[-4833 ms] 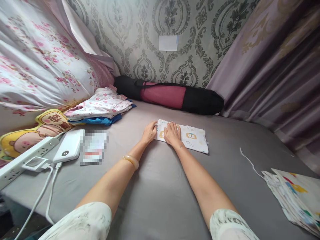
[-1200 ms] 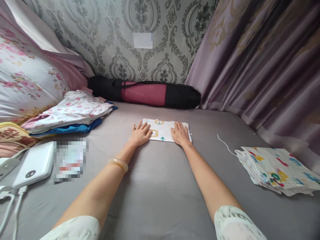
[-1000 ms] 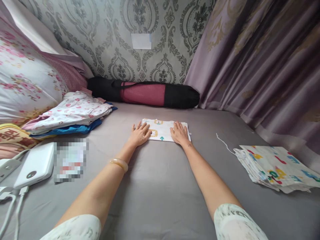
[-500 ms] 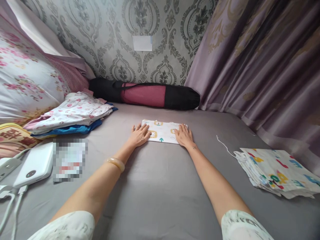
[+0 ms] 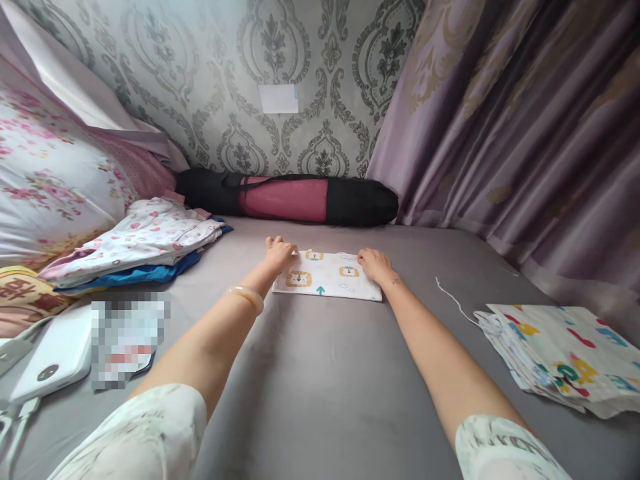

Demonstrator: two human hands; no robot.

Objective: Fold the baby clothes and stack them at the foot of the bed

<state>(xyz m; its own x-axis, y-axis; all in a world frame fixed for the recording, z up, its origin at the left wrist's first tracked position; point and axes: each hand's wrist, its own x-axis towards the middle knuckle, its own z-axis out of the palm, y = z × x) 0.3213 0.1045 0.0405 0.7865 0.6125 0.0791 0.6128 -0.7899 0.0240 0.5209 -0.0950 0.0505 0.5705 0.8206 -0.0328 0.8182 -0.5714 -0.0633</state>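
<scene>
A folded white cloth (image 5: pixel 325 280) printed with yellow lion faces and a green arrow lies flat on the grey bed sheet. At its far left corner is my left hand (image 5: pixel 280 255), its fingers bent over the cloth's edge and closed there. My right hand (image 5: pixel 376 265) has its fingers curled round the far right corner. Both sets of fingertips are partly hidden behind the hands. A pale bangle (image 5: pixel 246 300) circles my left wrist.
Folded clothes (image 5: pixel 155 230) lie at left by a floral pillow (image 5: pixel 55 180). Nearer are a white power bank (image 5: pixel 57 353) with cables and a blurred packet (image 5: pixel 130 343). A black and pink long bag (image 5: pixel 285 200) lies along the wall. Colourful folded cloth (image 5: pixel 565 353) lies at right.
My hands have gone from lying flat on the cloth's sides to curled fingers at its far corners. The view has shifted slightly, and the cloth appears lower.
</scene>
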